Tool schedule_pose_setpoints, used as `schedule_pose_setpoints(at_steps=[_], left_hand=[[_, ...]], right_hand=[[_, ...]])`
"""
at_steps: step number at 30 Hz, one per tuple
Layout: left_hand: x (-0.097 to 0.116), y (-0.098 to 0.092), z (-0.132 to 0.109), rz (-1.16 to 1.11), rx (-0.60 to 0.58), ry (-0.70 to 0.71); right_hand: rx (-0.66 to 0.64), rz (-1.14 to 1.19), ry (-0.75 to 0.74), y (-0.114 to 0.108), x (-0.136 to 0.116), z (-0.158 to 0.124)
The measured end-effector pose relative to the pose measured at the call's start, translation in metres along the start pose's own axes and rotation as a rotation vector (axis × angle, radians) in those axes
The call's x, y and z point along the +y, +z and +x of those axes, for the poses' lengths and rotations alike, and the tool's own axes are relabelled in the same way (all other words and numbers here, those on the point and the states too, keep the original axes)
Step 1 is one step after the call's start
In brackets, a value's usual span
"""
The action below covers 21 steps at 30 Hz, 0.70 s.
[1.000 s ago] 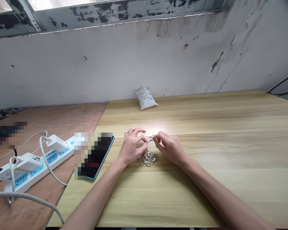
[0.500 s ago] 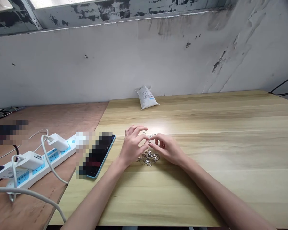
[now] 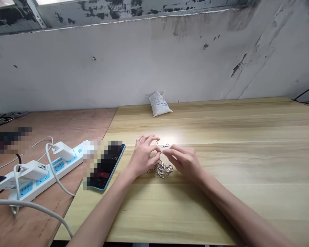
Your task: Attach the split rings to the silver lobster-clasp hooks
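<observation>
**Several metal clasps [image 3: 160, 169] heaped between left hand [image 3: 143, 156] and right hand [image 3: 185, 160]**

Just left of the frame's centre, a thin metal ring [image 3: 156, 142] lies on the wooden tabletop [image 3: 234, 192], above the left thumb and forefinger in the picture. The heap is at the lower middle of the frame, below the gap where the fingertips come together; its left edge is just beside the left hand, its right edge near the right hand. To the right of the ring, one separate clasp [image 3: 165, 145] lies above the right fingertips, apart from the heap.

The left hand bends thumb and forefinger into a loop, nearly closed at the tips, its other fingers raised and loosely spread. The right hand draws thumb and forefinger together, pointing left. A tiny pale bit shows between the two hands' tips; it is too small to identify, and I cannot tell which hand grips it.

One second ago a short silvery strip spanned the space between the hands; now only that speck shows. Half a second ago the right fingers partly covered the separate clasp, which now lies in plain sight.
</observation>
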<state>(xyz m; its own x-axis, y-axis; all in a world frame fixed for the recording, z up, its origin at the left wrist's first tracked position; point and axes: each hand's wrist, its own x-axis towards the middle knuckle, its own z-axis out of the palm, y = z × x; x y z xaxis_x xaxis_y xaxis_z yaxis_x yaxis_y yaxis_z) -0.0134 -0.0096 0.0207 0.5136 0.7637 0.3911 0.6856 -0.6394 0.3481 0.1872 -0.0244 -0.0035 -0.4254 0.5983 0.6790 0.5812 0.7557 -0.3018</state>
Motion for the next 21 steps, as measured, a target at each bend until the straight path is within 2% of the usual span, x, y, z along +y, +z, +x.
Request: schedule_pose_setpoints(at_steps=[3,9,13,17,21], left_hand=[[0.001,-0.002,-0.001,-0.003,-0.01,0.017],[-0.002,-0.002,0.0,0.077,0.023,0.013],[-0.014,-0.001,-0.001,0.165,0.002,-0.062],[-0.024,-0.005,-0.001,0.155,-0.057,-0.058],[-0.024,-0.013,-0.001,0.045,-0.124,0.003]], right_hand=[[-0.029,-0.041,-0.078,0.002,-0.01,-0.001],[-0.152,-0.028,-0.078,0.002,-0.016,-0.002],[-0.212,-0.054,0.005,0.004,-0.004,-0.002],[-0.224,-0.087,0.113,0.004,0.016,-0.002],[-0.248,-0.132,0.177,0.006,0.027,-0.003]])
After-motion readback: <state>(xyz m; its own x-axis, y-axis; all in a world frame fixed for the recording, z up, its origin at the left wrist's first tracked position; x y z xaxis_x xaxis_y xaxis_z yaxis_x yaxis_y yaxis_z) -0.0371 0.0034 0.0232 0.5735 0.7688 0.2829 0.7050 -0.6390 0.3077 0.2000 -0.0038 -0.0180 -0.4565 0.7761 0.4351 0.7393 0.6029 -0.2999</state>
